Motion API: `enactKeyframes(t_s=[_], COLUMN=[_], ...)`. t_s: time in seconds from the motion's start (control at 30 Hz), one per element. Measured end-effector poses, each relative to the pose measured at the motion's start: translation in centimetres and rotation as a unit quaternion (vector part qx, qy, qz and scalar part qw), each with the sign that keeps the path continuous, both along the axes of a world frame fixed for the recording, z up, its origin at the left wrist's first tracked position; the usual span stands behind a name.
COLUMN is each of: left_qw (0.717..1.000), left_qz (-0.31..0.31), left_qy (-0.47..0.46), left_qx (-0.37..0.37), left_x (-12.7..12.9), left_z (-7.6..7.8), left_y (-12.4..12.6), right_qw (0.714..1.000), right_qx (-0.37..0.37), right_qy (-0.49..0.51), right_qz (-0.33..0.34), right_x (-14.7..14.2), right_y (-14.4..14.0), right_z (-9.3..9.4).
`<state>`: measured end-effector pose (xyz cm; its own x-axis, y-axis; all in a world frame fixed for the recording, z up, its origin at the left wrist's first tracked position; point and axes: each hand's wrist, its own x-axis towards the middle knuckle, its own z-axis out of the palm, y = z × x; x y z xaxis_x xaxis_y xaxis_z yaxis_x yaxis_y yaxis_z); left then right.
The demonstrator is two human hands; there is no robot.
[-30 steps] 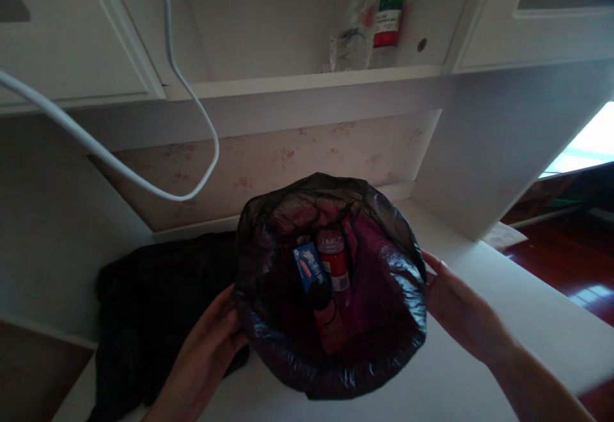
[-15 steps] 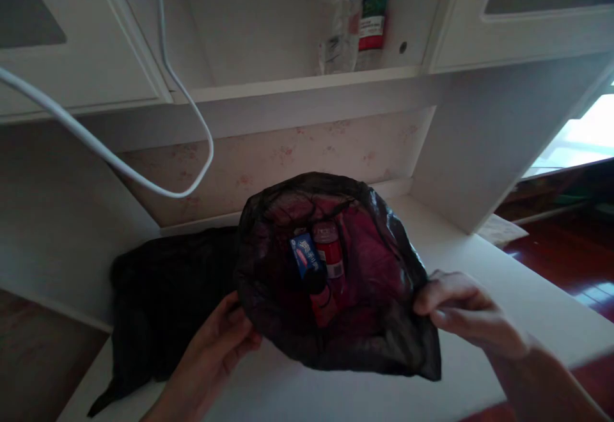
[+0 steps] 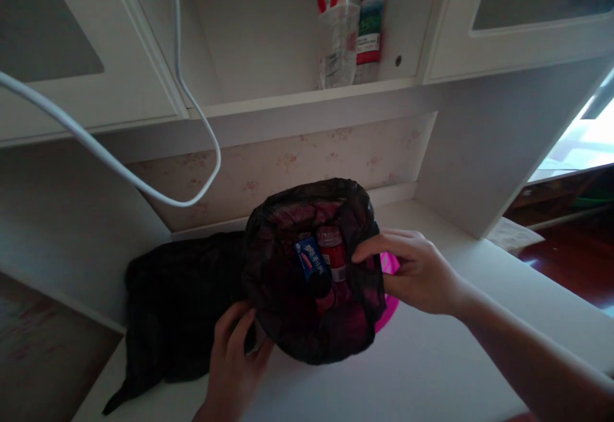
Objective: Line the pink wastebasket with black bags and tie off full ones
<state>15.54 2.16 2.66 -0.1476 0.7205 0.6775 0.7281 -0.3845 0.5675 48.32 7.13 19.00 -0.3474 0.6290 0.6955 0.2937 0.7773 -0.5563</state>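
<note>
A black garbage bag (image 3: 316,348) lines a bright pink bin (image 3: 391,304) on the white counter, its mouth facing up. Through the opening I see a blue box (image 3: 309,257), a bottle with a red label (image 3: 333,246) and a dark-capped red item partly in shadow. My right hand (image 3: 412,268) pinches the bag's folded rim on the right, thumb outside and fingers over the edge. At the lower left of the rim, my left hand (image 3: 240,345) is curled against the bag, its fingertips partly hidden. Another black plastic bag (image 3: 182,307) lies on the counter to the left.
Above is an open white shelf (image 3: 268,99) holding a clear plastic bottle (image 3: 338,45) and a can with a green and red label (image 3: 369,29). A white cable (image 3: 144,185) hangs in a loop at the left. The counter (image 3: 455,351) extends rightward, with side panels at both ends.
My right hand has moved left and inward with the bag's rim, drawing it closer around the bin and exposing pink on the right. My left hand has shifted slightly right, fingers more curled.
</note>
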Motion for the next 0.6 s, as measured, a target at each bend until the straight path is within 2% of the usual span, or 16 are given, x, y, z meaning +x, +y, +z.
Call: enactKeyframes(t_s=[0.07, 0.2, 0.27, 0.33, 0.43, 0.53, 0.6], left_qw=[0.999, 0.996, 0.992, 0.981, 0.959, 0.950, 0.950], left_qz=[-0.030, -0.082, -0.109, -0.138, -0.170, -0.157, -0.149], left_qy=[0.001, 0.014, 0.048, 0.112, 0.189, 0.223, 0.232], left_qx=[0.036, 0.025, 0.039, 0.074, 0.122, 0.150, 0.148], left_x=[-0.4, -1.8, -2.2, -1.9, -0.6, 0.3, 0.4], left_z=[0.7, 2.5, 3.0, 2.8, 1.5, 0.4, 0.7], left_y=[0.1, 0.3, 0.0, -0.4, -1.2, -1.4, -1.4], right_qw=[0.999, 0.996, 0.994, 0.990, 0.988, 0.986, 0.984], right_qx=[0.003, -0.018, -0.032, -0.046, -0.063, -0.068, -0.073], right_qy=[-0.028, -0.037, -0.025, -0.011, 0.005, 0.017, 0.025], right_qz=[-0.027, -0.076, -0.105, -0.130, -0.139, -0.151, -0.160], right_x=[-0.8, -1.8, -1.9, -2.0, -2.2, -2.5, -2.4], right_y=[0.4, 1.7, 2.3, 2.5, 2.3, 2.1, 2.2], right_z=[0.2, 0.2, 0.1, 0.0, -0.2, -0.2, -0.2])
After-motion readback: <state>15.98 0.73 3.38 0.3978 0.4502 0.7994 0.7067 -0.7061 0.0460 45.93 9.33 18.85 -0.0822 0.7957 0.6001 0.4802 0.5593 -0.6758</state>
